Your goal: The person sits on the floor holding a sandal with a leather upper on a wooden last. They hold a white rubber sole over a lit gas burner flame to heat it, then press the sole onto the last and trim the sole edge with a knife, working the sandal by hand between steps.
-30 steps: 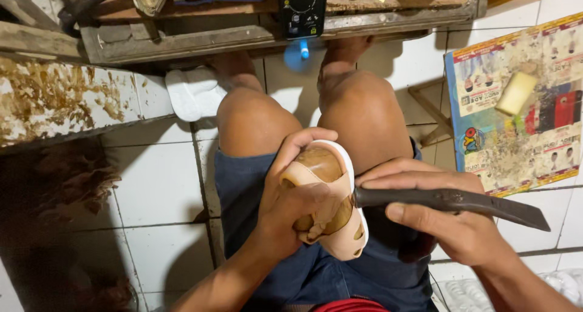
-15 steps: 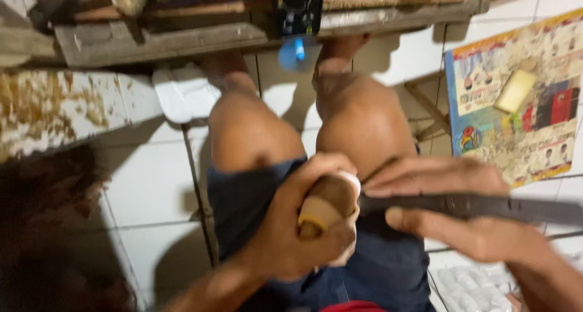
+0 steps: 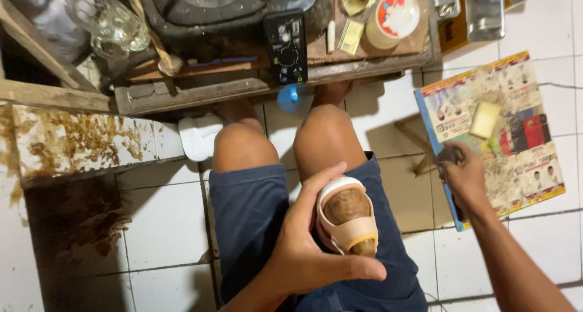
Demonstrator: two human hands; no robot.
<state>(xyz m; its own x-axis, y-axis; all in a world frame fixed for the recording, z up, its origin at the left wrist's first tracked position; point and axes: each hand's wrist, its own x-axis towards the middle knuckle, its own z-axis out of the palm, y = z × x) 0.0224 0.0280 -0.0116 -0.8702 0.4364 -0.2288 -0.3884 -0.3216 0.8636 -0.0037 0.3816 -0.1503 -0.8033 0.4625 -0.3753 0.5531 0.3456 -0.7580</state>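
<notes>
White floor tiles [image 3: 164, 227] spread under the seated person, stained brown on the raised tiled ledge [image 3: 79, 142] well off to the outer side of the left hand. On the lap, over dark blue shorts [image 3: 249, 209], the left hand [image 3: 306, 251] is wrapped around a shoe last [image 3: 347, 210], a brown wooden foot form with a pale tan strap and white edging fitted over it; the thumb runs below the form and the fingers curl up along its near side, so the grip is firm and closed on it. The form rests on the right thigh, just short of the knee. Well apart from it, out to the person's right, the right hand [image 3: 463, 177] reaches down onto a printed sheet [image 3: 516, 160] lying on the floor, with its fingers curled around a small dark object [image 3: 450, 156] at the sheet's near edge; what that object is cannot be made out. Beyond the right hand, on the same sheet, lies a pale yellow block [image 3: 484, 119]. Ahead of both hands, past the knees, stands a low wooden bench [image 3: 243, 90] crowded with gear: a dark machine body [image 3: 212, 8], a black control box [image 3: 286, 48] hanging at its front edge, a round tin [image 3: 393, 19] with a white and red lid, and a clear glass jar [image 3: 112, 23] toward the left. A white sandal [image 3: 197, 136] sits on the floor beside the left knee.
</notes>
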